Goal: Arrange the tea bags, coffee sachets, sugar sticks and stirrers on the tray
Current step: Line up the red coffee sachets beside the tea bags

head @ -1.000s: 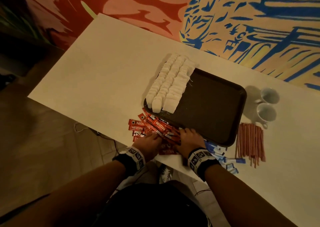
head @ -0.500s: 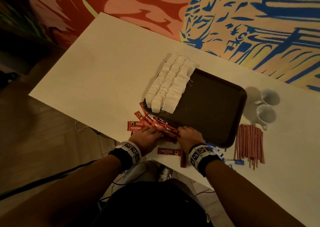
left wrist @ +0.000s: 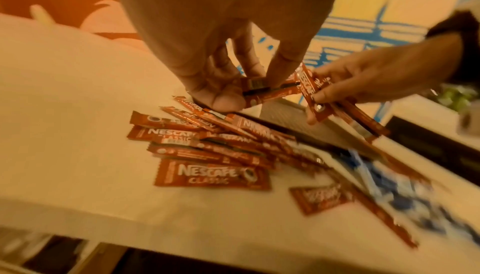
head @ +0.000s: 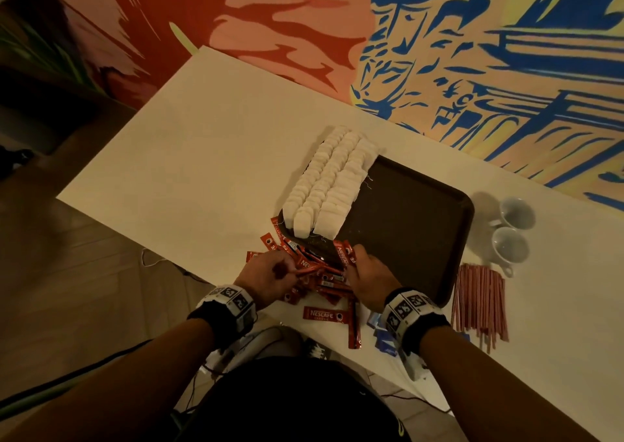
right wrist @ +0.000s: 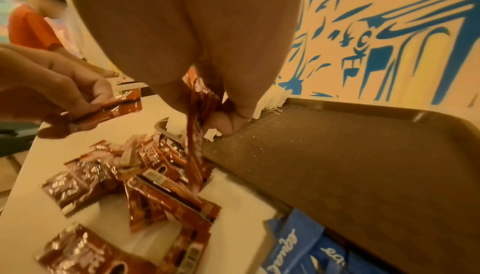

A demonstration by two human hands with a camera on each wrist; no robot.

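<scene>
Gathering coffee sachets point(head: 317, 272) in both pinching hands, left hand point(head: 270, 277) and right hand point(head: 369, 277); tea bags point(head: 329, 181) rowed on tray point(head: 422, 225), sugar sticks point(head: 383, 340) and stirrers point(head: 479, 303) untouched on table point(head: 202, 157).

The head camera looks steeply down and forward from above the table point(head: 202, 144), taking in the whole tray point(head: 422, 211), both forearms and the painted wall point(head: 506, 53) behind. The left wrist camera sits close behind the left hand point(left wrist: 221, 31), facing along it and to the right over the coffee sachets point(left wrist: 211, 174). The right wrist camera sits equally close behind the right hand point(right wrist: 194, 42), facing along the tray's near edge toward the wall. All three views share the sachet pile and the tray's near corner; each wrist view also catches the opposite hand.
</scene>
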